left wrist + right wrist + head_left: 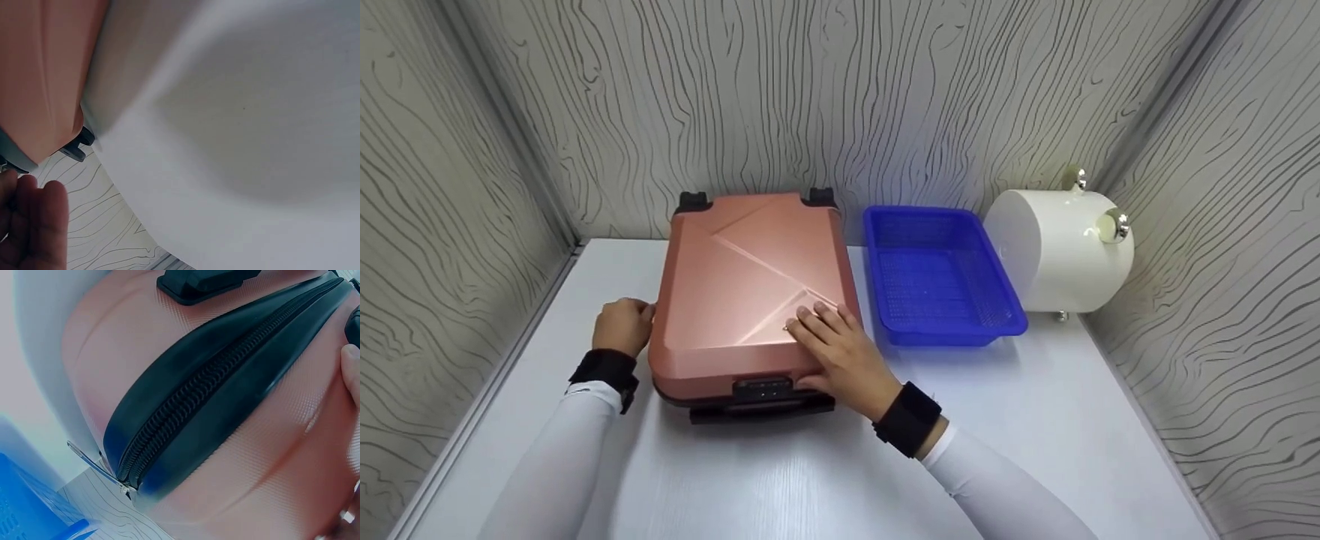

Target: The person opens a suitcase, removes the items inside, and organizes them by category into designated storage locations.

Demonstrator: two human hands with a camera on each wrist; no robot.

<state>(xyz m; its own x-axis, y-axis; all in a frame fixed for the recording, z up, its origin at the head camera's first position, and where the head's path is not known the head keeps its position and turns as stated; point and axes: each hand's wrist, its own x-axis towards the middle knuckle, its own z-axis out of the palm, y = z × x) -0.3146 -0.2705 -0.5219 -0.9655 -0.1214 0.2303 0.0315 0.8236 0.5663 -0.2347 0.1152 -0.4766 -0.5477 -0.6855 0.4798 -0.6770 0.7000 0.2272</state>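
The pink suitcase (757, 262) lies flat on the white bench (750, 487), a little left of the middle, its black wheels (693, 202) towards the patterned back wall (780, 97) and its lock (763, 389) facing the person. The right hand (844, 356) rests on the near right part of the lid, fingers outstretched and grasping nothing, thumb close beside the lock. Over at the left edge, the left hand (622, 328) has its fingers curled in against the suitcase's side; from here I can't fairly say whether it pinches anything there. Seen from the right wrist, a zip (185, 396) runs between black bands along the side, a metal pull (93, 462) sticking out at its end. Just right of the suitcase sits a blue basket (952, 337), and beyond that a white drum-shaped object (1072, 259) lies on its side, shiny feet (1120, 224) poking out.
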